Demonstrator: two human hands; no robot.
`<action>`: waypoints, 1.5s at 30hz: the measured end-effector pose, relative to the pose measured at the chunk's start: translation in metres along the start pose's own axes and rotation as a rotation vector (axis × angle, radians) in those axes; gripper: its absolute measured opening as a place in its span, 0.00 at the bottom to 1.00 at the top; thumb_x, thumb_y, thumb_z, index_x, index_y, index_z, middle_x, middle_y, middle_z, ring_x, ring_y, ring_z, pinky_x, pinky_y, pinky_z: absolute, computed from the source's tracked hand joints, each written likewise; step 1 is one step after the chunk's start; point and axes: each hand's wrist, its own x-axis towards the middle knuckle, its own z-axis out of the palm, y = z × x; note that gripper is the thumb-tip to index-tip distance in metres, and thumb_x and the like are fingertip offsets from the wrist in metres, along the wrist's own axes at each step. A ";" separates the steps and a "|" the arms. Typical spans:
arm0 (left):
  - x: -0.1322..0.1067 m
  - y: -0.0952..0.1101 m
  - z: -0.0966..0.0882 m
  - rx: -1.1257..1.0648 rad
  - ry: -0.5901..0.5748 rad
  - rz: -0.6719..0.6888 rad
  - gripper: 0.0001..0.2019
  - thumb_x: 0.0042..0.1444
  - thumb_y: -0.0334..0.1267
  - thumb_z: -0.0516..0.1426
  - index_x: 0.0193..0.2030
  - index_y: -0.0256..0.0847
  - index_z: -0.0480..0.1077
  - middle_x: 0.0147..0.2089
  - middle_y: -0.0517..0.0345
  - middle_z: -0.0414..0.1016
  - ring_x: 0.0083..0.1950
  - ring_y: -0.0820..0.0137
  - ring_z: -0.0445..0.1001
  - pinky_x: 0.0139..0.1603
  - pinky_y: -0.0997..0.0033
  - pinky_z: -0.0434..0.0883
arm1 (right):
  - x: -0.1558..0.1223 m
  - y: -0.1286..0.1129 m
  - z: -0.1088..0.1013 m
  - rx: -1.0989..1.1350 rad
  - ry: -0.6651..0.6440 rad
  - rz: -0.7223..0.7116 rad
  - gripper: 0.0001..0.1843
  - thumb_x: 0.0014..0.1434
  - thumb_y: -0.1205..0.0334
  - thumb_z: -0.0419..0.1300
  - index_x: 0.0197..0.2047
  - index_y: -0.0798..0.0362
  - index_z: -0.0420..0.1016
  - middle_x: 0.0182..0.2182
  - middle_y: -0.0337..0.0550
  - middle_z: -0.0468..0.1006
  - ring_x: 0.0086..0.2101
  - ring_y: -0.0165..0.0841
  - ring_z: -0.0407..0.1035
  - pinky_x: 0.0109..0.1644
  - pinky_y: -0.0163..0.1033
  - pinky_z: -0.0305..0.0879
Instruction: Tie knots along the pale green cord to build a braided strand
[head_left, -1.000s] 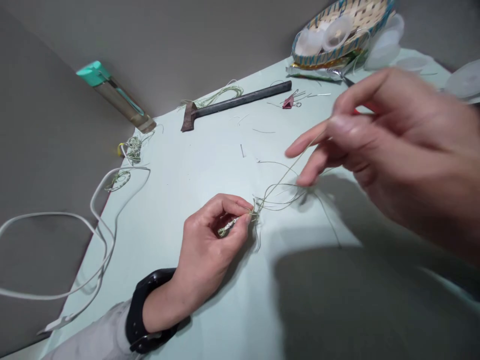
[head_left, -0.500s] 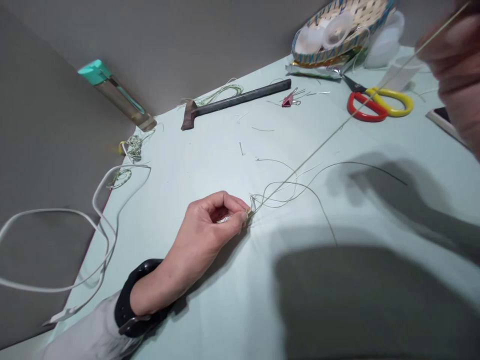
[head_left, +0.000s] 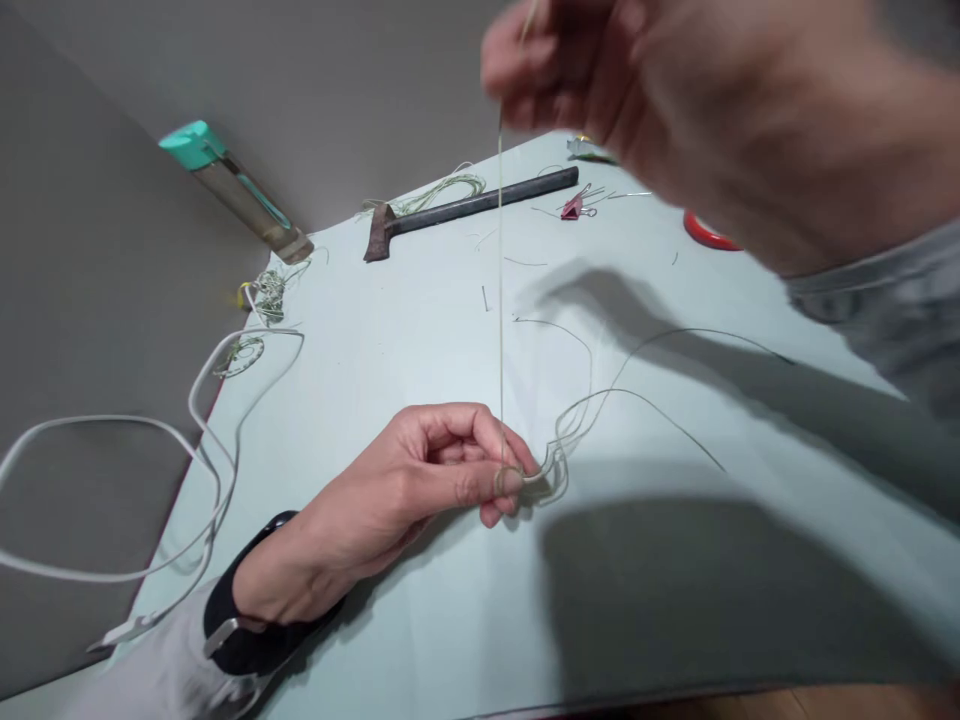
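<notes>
My left hand (head_left: 457, 465), with a black watch (head_left: 251, 610) at its wrist, pinches a bundle of thin pale green cords (head_left: 555, 460) between thumb and fingers. Loose cord ends curve away to the right over the tabletop. One cord strand (head_left: 501, 290) runs taut and nearly straight up from this pinch. My right hand (head_left: 592, 75), blurred and close to the camera, has its fingers closed on the upper part of that strand. Whatever lies inside the left fingers is mostly hidden.
A hammer (head_left: 480, 202) lies at the back beside coiled green cord (head_left: 450, 188). Right of it are a pink binder clip (head_left: 576, 208) and a red scissor handle (head_left: 705, 232), partly covered by my right arm. A teal-capped bottle (head_left: 240, 190) and white cable (head_left: 217, 470) are at left.
My right hand has swung from the far right to the upper middle, turning the taut strand upright. My left hand has shifted slightly right and down, still pinching the cords.
</notes>
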 end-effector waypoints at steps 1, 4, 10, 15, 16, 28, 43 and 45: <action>0.000 0.000 0.001 -0.038 0.000 0.002 0.05 0.55 0.27 0.65 0.28 0.34 0.76 0.34 0.54 0.75 0.28 0.77 0.69 0.33 0.74 0.67 | 0.002 0.007 0.004 -0.014 -0.004 0.026 0.15 0.67 0.78 0.41 0.32 0.53 0.56 0.29 0.30 0.69 0.41 0.23 0.76 0.45 0.31 0.71; -0.001 0.001 0.001 -0.116 0.031 0.010 0.05 0.54 0.26 0.65 0.28 0.33 0.77 0.33 0.54 0.75 0.28 0.77 0.68 0.33 0.75 0.67 | 0.001 0.038 0.000 -0.094 -0.079 0.123 0.09 0.66 0.74 0.53 0.36 0.52 0.59 0.33 0.36 0.76 0.30 0.28 0.77 0.36 0.39 0.76; 0.000 -0.002 -0.002 -0.200 0.060 0.020 0.05 0.55 0.24 0.64 0.28 0.32 0.77 0.35 0.54 0.76 0.28 0.80 0.69 0.33 0.80 0.68 | -0.057 0.061 -0.019 -0.346 -0.076 -0.111 0.04 0.62 0.70 0.61 0.38 0.52 0.71 0.37 0.42 0.79 0.34 0.32 0.76 0.37 0.38 0.69; 0.002 -0.004 -0.002 -0.224 0.086 0.032 0.03 0.56 0.25 0.64 0.31 0.31 0.78 0.33 0.55 0.75 0.30 0.79 0.71 0.33 0.83 0.68 | -0.128 0.040 -0.006 -0.579 -0.228 -0.630 0.08 0.69 0.65 0.57 0.36 0.53 0.73 0.29 0.38 0.76 0.29 0.29 0.66 0.37 0.37 0.62; 0.002 -0.005 -0.001 -0.226 0.092 0.036 0.03 0.56 0.25 0.64 0.31 0.31 0.78 0.31 0.55 0.75 0.30 0.79 0.70 0.33 0.83 0.68 | -0.137 0.039 -0.002 -0.644 -0.308 -0.657 0.11 0.70 0.63 0.55 0.35 0.53 0.74 0.27 0.38 0.74 0.28 0.30 0.63 0.36 0.38 0.60; 0.003 -0.008 0.007 -0.199 0.162 0.100 0.04 0.56 0.28 0.65 0.30 0.32 0.77 0.30 0.56 0.73 0.32 0.76 0.69 0.37 0.79 0.67 | -0.150 0.051 0.015 -0.733 -0.361 -0.636 0.13 0.68 0.70 0.53 0.33 0.54 0.75 0.26 0.38 0.72 0.27 0.31 0.60 0.35 0.39 0.56; 0.007 -0.012 0.008 -0.168 0.152 0.087 0.05 0.58 0.27 0.64 0.31 0.33 0.78 0.32 0.55 0.77 0.33 0.76 0.72 0.36 0.80 0.70 | -0.154 0.037 0.019 -0.636 -0.408 -0.603 0.17 0.64 0.78 0.47 0.26 0.53 0.62 0.21 0.31 0.62 0.24 0.26 0.49 0.31 0.36 0.49; 0.007 -0.011 0.008 -0.169 0.146 0.094 0.06 0.58 0.27 0.64 0.30 0.33 0.78 0.31 0.55 0.77 0.30 0.76 0.72 0.33 0.79 0.70 | -0.156 0.035 0.019 -0.642 -0.409 -0.620 0.18 0.65 0.78 0.47 0.25 0.54 0.63 0.21 0.32 0.63 0.24 0.27 0.49 0.30 0.37 0.49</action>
